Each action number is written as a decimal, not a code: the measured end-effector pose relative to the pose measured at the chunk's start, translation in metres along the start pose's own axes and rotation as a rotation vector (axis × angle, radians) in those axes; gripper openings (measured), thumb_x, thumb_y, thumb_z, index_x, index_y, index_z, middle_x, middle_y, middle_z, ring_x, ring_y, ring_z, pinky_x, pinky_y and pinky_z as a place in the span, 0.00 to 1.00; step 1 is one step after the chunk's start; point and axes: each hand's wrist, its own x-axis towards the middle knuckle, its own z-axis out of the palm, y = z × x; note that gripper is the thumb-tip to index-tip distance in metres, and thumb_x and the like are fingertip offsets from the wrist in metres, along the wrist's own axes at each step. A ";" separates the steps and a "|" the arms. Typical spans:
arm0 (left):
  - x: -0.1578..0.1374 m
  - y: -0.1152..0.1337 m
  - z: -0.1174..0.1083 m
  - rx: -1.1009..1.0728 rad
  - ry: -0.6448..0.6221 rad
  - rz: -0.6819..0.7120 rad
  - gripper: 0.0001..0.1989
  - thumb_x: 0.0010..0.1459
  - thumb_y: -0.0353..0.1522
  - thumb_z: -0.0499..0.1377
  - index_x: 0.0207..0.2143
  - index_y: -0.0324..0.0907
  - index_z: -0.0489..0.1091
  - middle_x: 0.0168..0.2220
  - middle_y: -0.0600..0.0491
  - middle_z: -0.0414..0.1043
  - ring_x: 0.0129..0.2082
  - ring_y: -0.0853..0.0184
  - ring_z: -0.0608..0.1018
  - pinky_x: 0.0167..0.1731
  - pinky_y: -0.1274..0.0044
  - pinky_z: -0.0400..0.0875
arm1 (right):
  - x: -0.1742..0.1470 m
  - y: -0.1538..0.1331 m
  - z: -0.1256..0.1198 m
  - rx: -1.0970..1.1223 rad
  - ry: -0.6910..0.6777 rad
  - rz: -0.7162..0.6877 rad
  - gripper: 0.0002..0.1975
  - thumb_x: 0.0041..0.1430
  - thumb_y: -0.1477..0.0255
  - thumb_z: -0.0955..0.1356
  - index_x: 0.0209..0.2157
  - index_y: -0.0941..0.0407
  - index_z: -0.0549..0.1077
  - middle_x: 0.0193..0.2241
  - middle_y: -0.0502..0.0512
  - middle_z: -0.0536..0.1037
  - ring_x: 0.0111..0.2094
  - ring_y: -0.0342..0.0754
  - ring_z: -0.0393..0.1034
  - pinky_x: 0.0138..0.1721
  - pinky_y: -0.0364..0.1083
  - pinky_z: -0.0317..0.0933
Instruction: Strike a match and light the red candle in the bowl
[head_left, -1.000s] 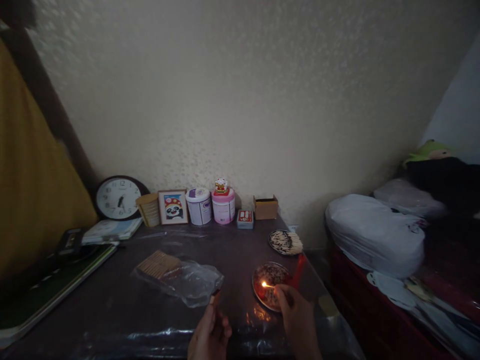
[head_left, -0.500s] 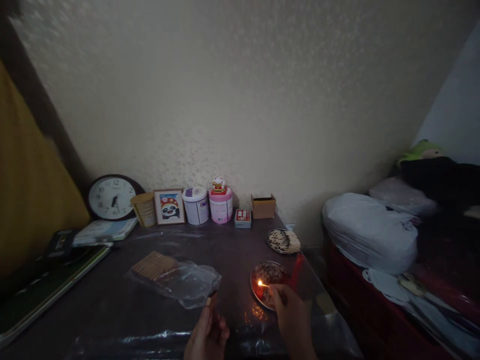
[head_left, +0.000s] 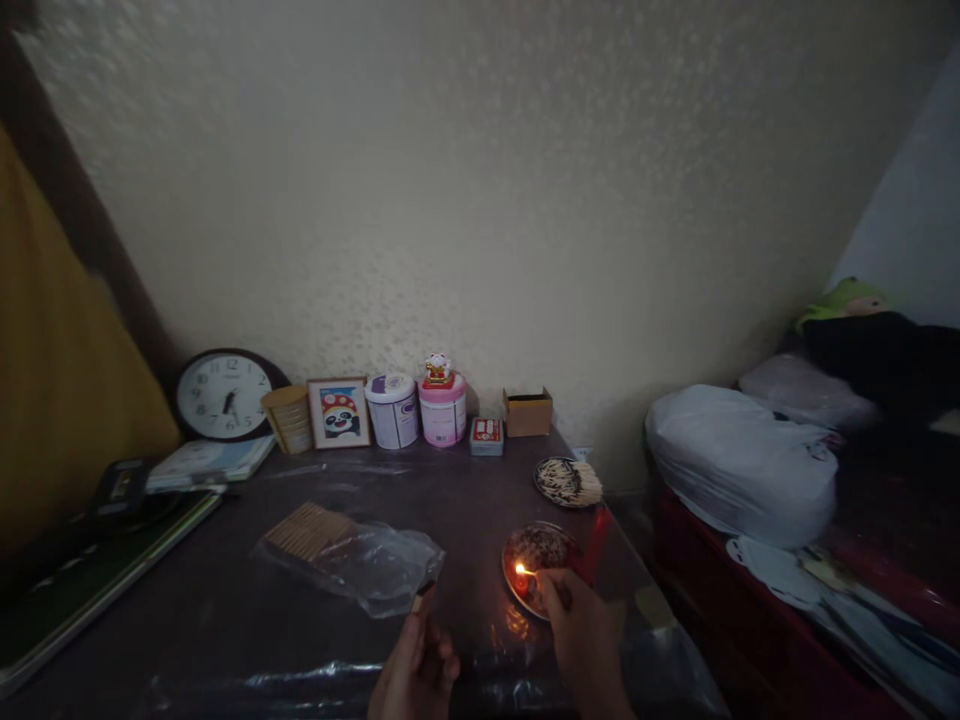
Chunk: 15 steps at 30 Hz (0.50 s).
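Note:
My right hand (head_left: 574,610) pinches a burning match (head_left: 529,572) over a round metal plate (head_left: 508,552). The match's flame is right above a small red candle (head_left: 521,584) on that plate; whether the wick burns I cannot tell. Dark speckled residue covers the plate's far part. In my left hand (head_left: 415,660), thumb and fingers hold a small tan piece with a dark end (head_left: 423,597) upright, left of the plate. A red stick-like thing (head_left: 598,542) is beside the plate's right edge. Behind lies a second plate (head_left: 537,490) with many matchsticks (head_left: 571,482), some dark-tipped.
A clear plastic bag (head_left: 382,565) with ribbed brown sticks (head_left: 309,530) lies left of my hands. Along the wall stand a clock (head_left: 225,395), a framed panda picture (head_left: 340,413), two tins (head_left: 394,412), a small box (head_left: 487,437) and an open carton (head_left: 528,415).
The match flame has dropped very slightly toward the red candle. Both hands otherwise stay almost where they were.

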 end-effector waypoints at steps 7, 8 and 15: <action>-0.002 -0.001 0.000 -0.040 -0.026 -0.014 0.20 0.36 0.40 0.70 0.35 0.43 0.78 0.23 0.55 0.68 0.23 0.68 0.71 0.21 0.75 0.66 | 0.001 0.000 -0.001 -0.010 0.018 0.001 0.14 0.57 0.61 0.61 0.29 0.53 0.75 0.27 0.52 0.81 0.30 0.50 0.74 0.33 0.46 0.61; -0.002 -0.001 0.001 -0.037 -0.027 -0.011 0.20 0.37 0.40 0.70 0.36 0.43 0.78 0.24 0.55 0.68 0.23 0.68 0.71 0.21 0.76 0.66 | 0.001 0.000 -0.001 -0.007 0.024 0.001 0.14 0.57 0.61 0.61 0.29 0.53 0.75 0.27 0.52 0.81 0.30 0.50 0.74 0.33 0.46 0.61; -0.003 -0.001 0.003 -0.022 0.001 -0.003 0.16 0.43 0.38 0.67 0.37 0.43 0.77 0.25 0.54 0.69 0.22 0.69 0.71 0.21 0.76 0.66 | 0.000 0.003 0.000 -0.016 0.002 -0.006 0.15 0.59 0.62 0.60 0.29 0.53 0.75 0.27 0.53 0.80 0.30 0.51 0.74 0.33 0.46 0.62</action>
